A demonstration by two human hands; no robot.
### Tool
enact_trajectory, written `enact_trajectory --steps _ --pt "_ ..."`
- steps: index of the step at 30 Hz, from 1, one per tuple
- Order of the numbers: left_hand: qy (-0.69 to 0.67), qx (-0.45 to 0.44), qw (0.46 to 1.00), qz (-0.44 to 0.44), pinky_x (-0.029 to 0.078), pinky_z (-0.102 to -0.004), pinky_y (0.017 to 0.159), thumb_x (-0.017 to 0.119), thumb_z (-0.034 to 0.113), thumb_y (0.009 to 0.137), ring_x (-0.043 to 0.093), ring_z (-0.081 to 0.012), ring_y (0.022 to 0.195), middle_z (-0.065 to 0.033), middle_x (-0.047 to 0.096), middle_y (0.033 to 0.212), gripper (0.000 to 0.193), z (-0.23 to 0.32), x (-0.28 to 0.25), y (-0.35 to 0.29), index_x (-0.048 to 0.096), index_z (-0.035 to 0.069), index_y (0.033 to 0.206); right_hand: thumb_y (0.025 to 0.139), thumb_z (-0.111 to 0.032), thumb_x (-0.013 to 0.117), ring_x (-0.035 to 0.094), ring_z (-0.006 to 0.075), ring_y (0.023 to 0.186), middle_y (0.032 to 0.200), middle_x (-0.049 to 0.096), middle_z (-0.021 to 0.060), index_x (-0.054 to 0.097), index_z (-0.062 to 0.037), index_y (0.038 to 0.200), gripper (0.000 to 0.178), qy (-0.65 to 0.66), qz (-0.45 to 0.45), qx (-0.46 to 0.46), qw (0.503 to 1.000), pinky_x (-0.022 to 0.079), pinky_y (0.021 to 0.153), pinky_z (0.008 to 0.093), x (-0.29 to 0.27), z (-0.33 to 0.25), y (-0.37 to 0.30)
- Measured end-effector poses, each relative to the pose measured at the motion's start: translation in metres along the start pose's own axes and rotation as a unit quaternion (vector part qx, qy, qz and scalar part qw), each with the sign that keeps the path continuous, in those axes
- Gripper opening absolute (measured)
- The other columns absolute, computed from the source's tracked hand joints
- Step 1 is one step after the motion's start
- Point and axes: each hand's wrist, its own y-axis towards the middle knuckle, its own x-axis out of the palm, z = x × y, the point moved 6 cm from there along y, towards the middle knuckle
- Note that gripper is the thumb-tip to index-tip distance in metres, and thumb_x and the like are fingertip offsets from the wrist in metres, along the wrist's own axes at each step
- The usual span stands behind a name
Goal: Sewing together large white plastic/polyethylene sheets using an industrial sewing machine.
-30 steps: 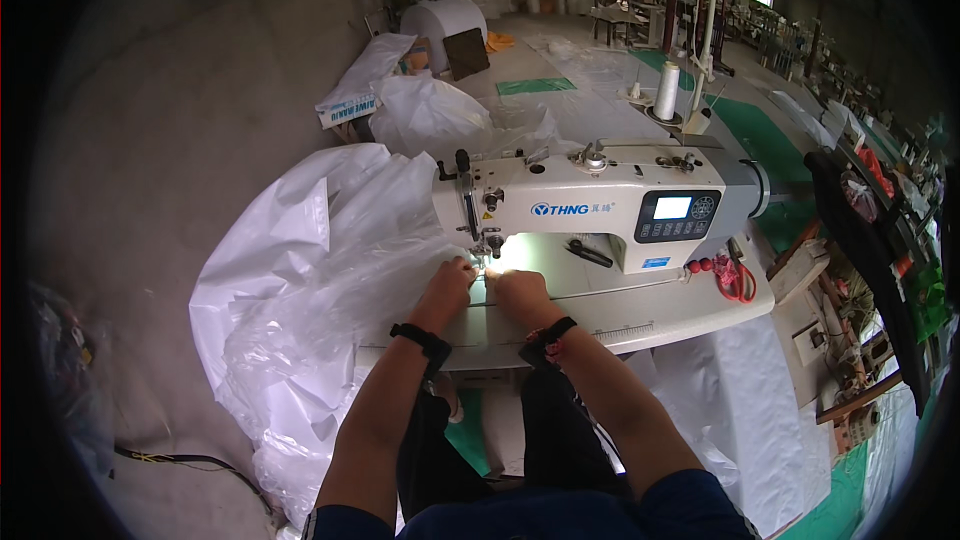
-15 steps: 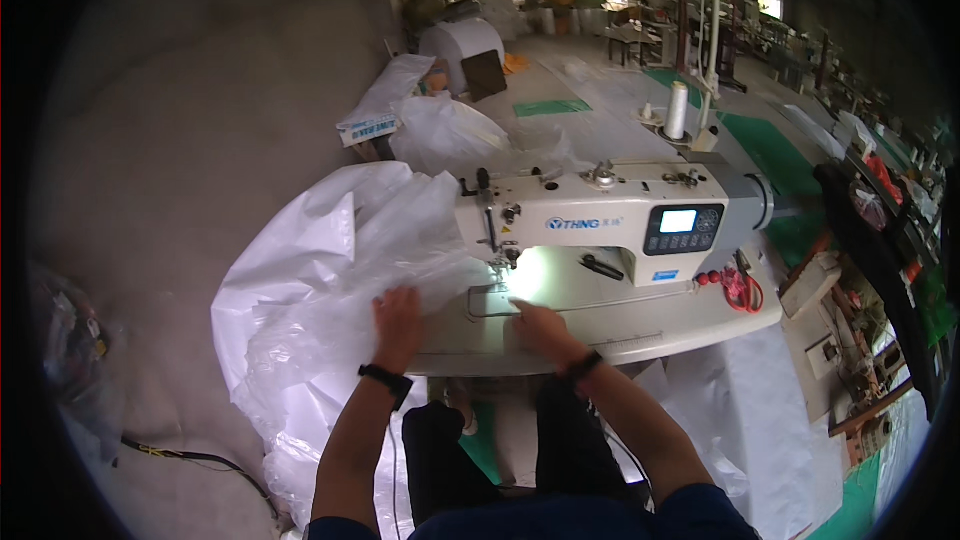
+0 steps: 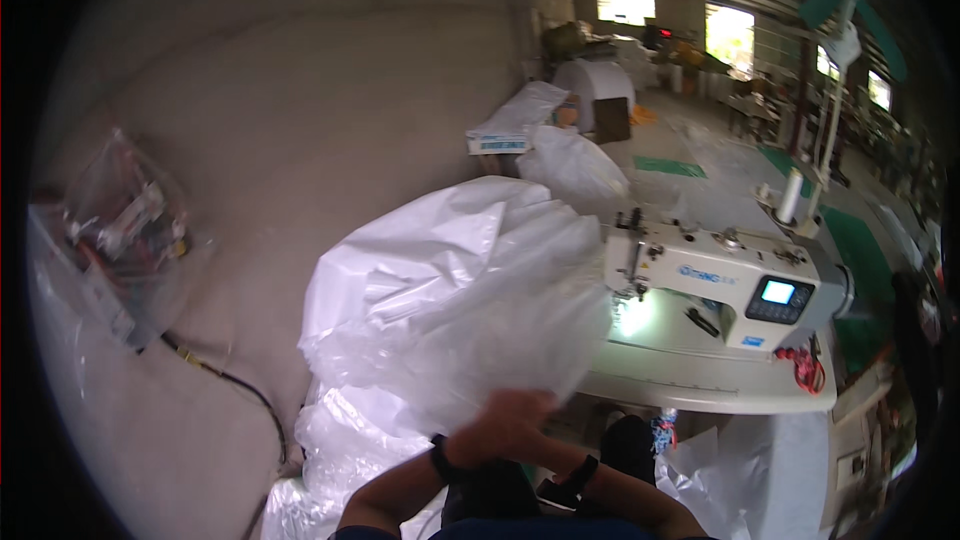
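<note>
White sheeting [image 3: 440, 290]: what a heap, crumpled and glossy, sitting left of the machine and spilling down toward the person, its right folds coming up close beside the needle end.
Left hand [image 3: 490, 428]: there it is, at the sheeting's near edge, blurred and up against the other hand; I can't make out whether its fingers pinch the film or lie loose.
Right hand [image 3: 537, 450]: in from the right, overlapping the left in this view, fingers mostly hidden, so its grip can't be read either.
Wristbands [image 3: 443, 460]: dark ones, one on each wrist.
Sewing machine [image 3: 690, 275]: pale body standing on the white surface [image 3: 690, 380], screen glowing, bright light pouring over the needle area.
Black tool [image 3: 702, 322]: small, lying under the machine's arm.
Red-handled scissors [image 3: 808, 372]: at the surface's right end, near the machine's base.
Thread cone [image 3: 790, 197]: white, upright behind the machine.
Clear bag [image 3: 125, 230]: over at far left, stuffed with mixed bits.
Dark cable [image 3: 235, 380]: snaking across the floor beside that bag, toward the lower edge.
</note>
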Motion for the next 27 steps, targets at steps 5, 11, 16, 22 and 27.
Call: enact_trajectory --steps 5,11,16,22,27 --pt "-0.027 0.052 0.969 0.240 0.044 -0.0401 0.088 0.067 0.019 0.075 0.055 -0.0322 0.102 -0.0148 0.058 0.111 0.040 0.027 -0.074 -0.030 0.059 0.006 0.111 0.083 -0.024 0.061 0.056 0.0186 0.092 0.112 0.057 0.0093 0.042 -0.0034 0.132 0.057 0.218 0.005 -0.041 0.975 0.045 0.077 0.0317 -0.010 -0.011 -0.050" --pt "0.165 -0.519 0.666 0.509 0.039 -0.0435 0.096 0.058 0.029 0.089 0.050 -0.0393 0.111 -0.0257 0.053 0.118 0.050 -0.169 -0.062 -0.250 0.048 -0.007 0.121 0.080 -0.018 0.058 0.050 0.0257 0.111 0.125 0.051 0.0123 0.038 -0.0024 0.135 0.060 0.465 0.141 -0.060 0.872 0.041 0.092 0.0379 -0.071 0.016 -0.199" --pt "-0.475 -0.366 0.723 0.342 0.040 -0.0380 0.098 0.041 0.042 0.095 0.048 -0.0258 0.119 -0.0208 0.050 0.127 0.059 -0.251 0.093 -0.231 0.043 -0.006 0.129 0.075 -0.013 0.058 0.047 0.0315 0.120 0.131 0.048 0.0144 0.036 -0.0012 0.136 0.066 0.549 0.286 -0.052 0.783 0.038 0.101 0.0423 -0.082 -0.008 -0.253" --pt "-0.596 -0.300 0.639 0.382 0.039 -0.0376 0.099 0.037 0.046 0.095 0.045 -0.0241 0.121 -0.0170 0.047 0.130 0.061 -0.327 0.133 -0.204 0.041 -0.003 0.131 0.075 -0.008 0.057 0.049 0.0309 0.118 0.130 0.049 0.0165 0.034 0.0001 0.136 0.065 0.550 0.380 0.012 0.743 0.039 0.100 0.0434 -0.073 0.011 -0.300" --pt "-0.481 -0.263 0.690 0.473 0.034 -0.0383 0.103 0.036 0.048 0.095 0.040 -0.0244 0.126 -0.0156 0.042 0.136 0.063 -0.427 0.081 -0.279 0.037 0.000 0.135 0.088 -0.013 0.048 0.054 0.0264 0.110 0.120 0.055 0.0126 0.051 0.0011 0.122 0.037 0.459 0.339 0.095 0.816 0.043 0.094 0.0396 -0.052 0.002 -0.267"
